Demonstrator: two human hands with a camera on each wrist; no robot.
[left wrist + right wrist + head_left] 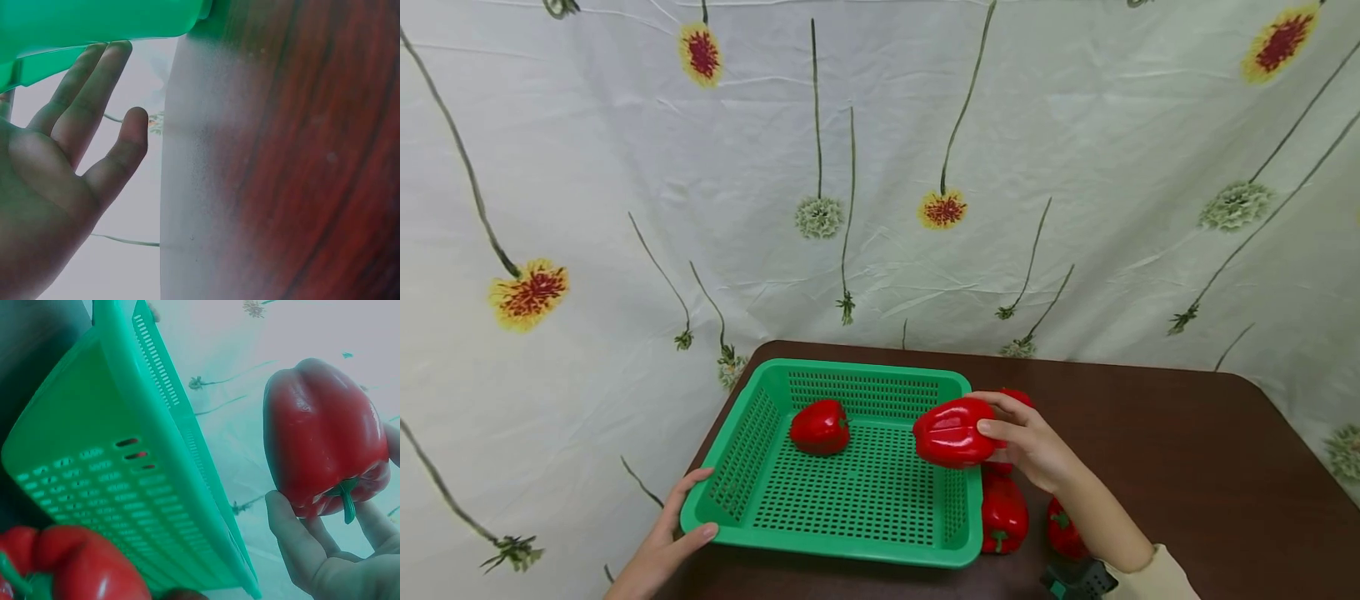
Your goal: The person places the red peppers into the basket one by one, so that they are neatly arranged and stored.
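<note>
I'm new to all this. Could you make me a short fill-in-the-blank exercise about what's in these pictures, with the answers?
The right grip holds a pepper coloured ____.
The basket touched by the left grip is coloured ____.
The number of peppers lying in the basket is ____.
The backdrop behind the table is printed with ____.

Missing words: red; green; one; flowers.

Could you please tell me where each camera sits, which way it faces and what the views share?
Head: worn on the head, facing forward and down at the green basket and brown table; the left hand, right hand and right forearm show.
Left wrist: worn on that wrist, facing the basket's outer side and the table; that hand's palm and fingers show.
Right wrist: worn on that wrist, facing the basket's outer wall and the held red pepper; that hand's fingers show.
Shared: head and right wrist both show that pepper.
</note>
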